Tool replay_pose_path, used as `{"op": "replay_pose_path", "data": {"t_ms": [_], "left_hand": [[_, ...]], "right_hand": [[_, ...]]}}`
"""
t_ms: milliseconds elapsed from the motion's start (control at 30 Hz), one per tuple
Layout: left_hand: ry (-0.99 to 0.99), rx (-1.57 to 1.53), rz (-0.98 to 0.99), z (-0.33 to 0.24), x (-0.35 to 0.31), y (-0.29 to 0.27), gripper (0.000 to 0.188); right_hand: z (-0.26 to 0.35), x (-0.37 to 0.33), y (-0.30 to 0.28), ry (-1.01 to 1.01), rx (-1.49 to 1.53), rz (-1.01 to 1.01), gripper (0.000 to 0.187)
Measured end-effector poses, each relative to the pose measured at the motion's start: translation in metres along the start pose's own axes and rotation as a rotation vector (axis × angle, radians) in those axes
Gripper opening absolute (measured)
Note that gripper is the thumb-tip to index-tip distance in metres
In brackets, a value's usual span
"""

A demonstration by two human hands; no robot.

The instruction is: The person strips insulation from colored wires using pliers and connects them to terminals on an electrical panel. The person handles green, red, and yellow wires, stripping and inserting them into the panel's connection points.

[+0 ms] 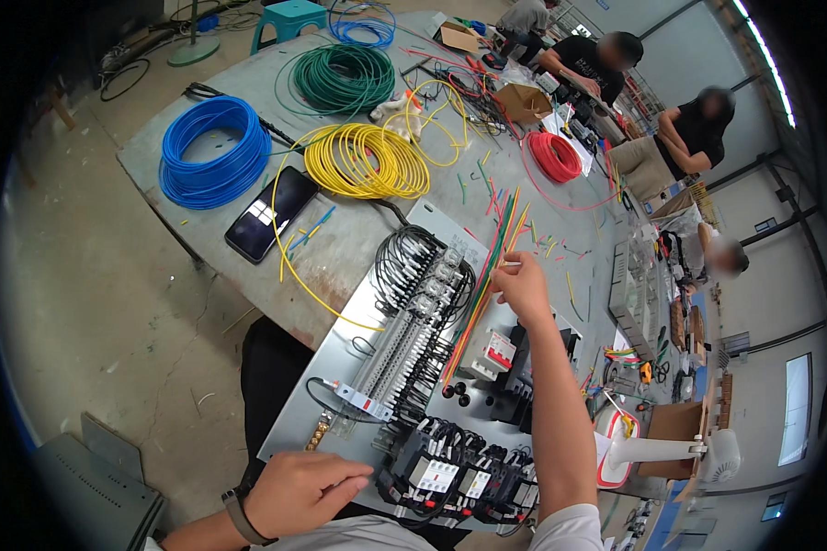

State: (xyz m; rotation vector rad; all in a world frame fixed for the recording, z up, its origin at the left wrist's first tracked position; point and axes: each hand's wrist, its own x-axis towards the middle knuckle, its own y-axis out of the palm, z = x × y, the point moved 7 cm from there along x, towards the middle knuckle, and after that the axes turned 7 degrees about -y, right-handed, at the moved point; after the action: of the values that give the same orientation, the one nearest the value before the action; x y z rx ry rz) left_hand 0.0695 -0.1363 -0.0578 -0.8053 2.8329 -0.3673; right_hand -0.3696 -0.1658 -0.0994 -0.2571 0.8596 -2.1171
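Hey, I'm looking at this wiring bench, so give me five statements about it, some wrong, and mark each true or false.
1. The left hand has a band around its wrist. True.
2. The right hand rests on the phone. False: it is at the long coloured wires.
3. The blue coil lies left of the yellow coil. True.
4. The green coil is nearer the wearer than the yellow one. False: it is farther away.
5. The red coil lies right of the yellow coil. True.

Smooth metal panel (340,360), plastic-sheathed wire bundle (479,298), glossy phone screen (274,217)
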Motion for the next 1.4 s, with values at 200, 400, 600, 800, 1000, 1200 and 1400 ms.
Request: {"op": "replay_pose_path", "data": {"t_ms": [200,400,600,800,1000,1200,1400], "left_hand": [[0.002,-0.017,0.004,0.007,0.002,0.0,0.014],[0.005,-0.031,0.035,-0.001,0.002,0.002,0.015],[0.012,0.005,0.053,-0.024,0.0,0.002,0.016],[-0.013,0.015,0.052,-0.03,-0.006,0.007,0.017],[0.004,0.063,0.05,-0.04,-0.004,0.012,0.016],[0.135,0.114,-0.114,-0.067,0.008,-0.003,0.017],[0.694,0.571,-0.399,-0.18,0.04,-0.005,0.04]], "right_hand": [[-0.01,0.003,-0.004,-0.005,-0.493,-0.112,0.069],[-0.011,0.011,0.023,0.112,-0.425,0.0,0.065],[-0.017,0.017,0.02,0.094,-0.448,-0.052,0.05],[-0.034,0.009,0.028,0.27,0.437,-0.026,0.022],[-0.019,-0.005,0.002,0.337,1.185,-0.049,0.007],[0.077,-0.099,-0.05,0.116,0.956,0.098,0.013],[0.116,-0.218,-0.103,-0.413,0.091,0.2,0.019]]}}
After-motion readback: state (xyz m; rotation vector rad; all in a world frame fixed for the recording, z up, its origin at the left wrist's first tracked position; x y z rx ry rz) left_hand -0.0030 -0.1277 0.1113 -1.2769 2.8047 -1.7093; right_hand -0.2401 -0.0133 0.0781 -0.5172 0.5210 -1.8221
